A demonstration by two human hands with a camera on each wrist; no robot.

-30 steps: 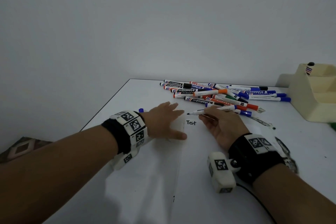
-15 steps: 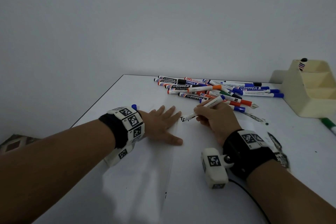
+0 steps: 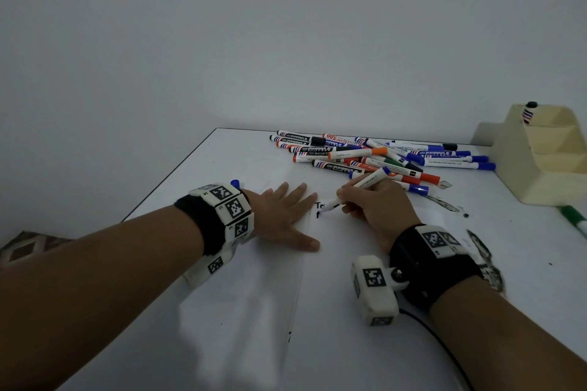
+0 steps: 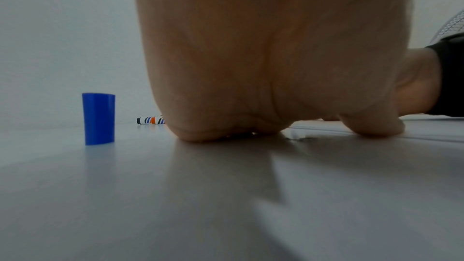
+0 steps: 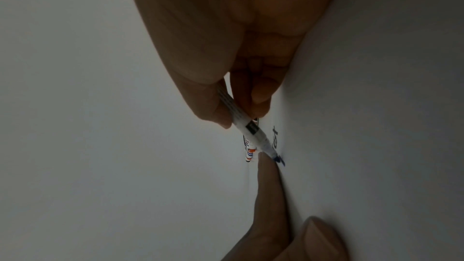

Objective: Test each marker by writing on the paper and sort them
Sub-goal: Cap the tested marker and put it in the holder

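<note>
My right hand (image 3: 371,203) grips an uncapped blue marker (image 3: 365,186) like a pen, its tip touching the white paper (image 3: 365,263) just below the written word "Test" (image 5: 275,138). A fresh blue mark shows at the tip (image 5: 280,161). My left hand (image 3: 286,213) lies flat on the paper's left part, fingers spread, holding it down. The marker's blue cap (image 4: 98,118) stands upright on the table behind my left wrist. A pile of several markers (image 3: 381,155) lies at the back of the table.
A cream tiered organizer (image 3: 540,155) stands at the back right with one marker (image 3: 529,111) in its top compartment. A green marker (image 3: 575,219) lies at the right edge. Dark ink smudges (image 3: 444,203) mark the table right of the paper. The table's left edge (image 3: 168,178) runs diagonally.
My right hand has tilted the marker up and brought its tip down to the paper under "Test", starting a blue mark. The left hand has stayed flat on the paper.
</note>
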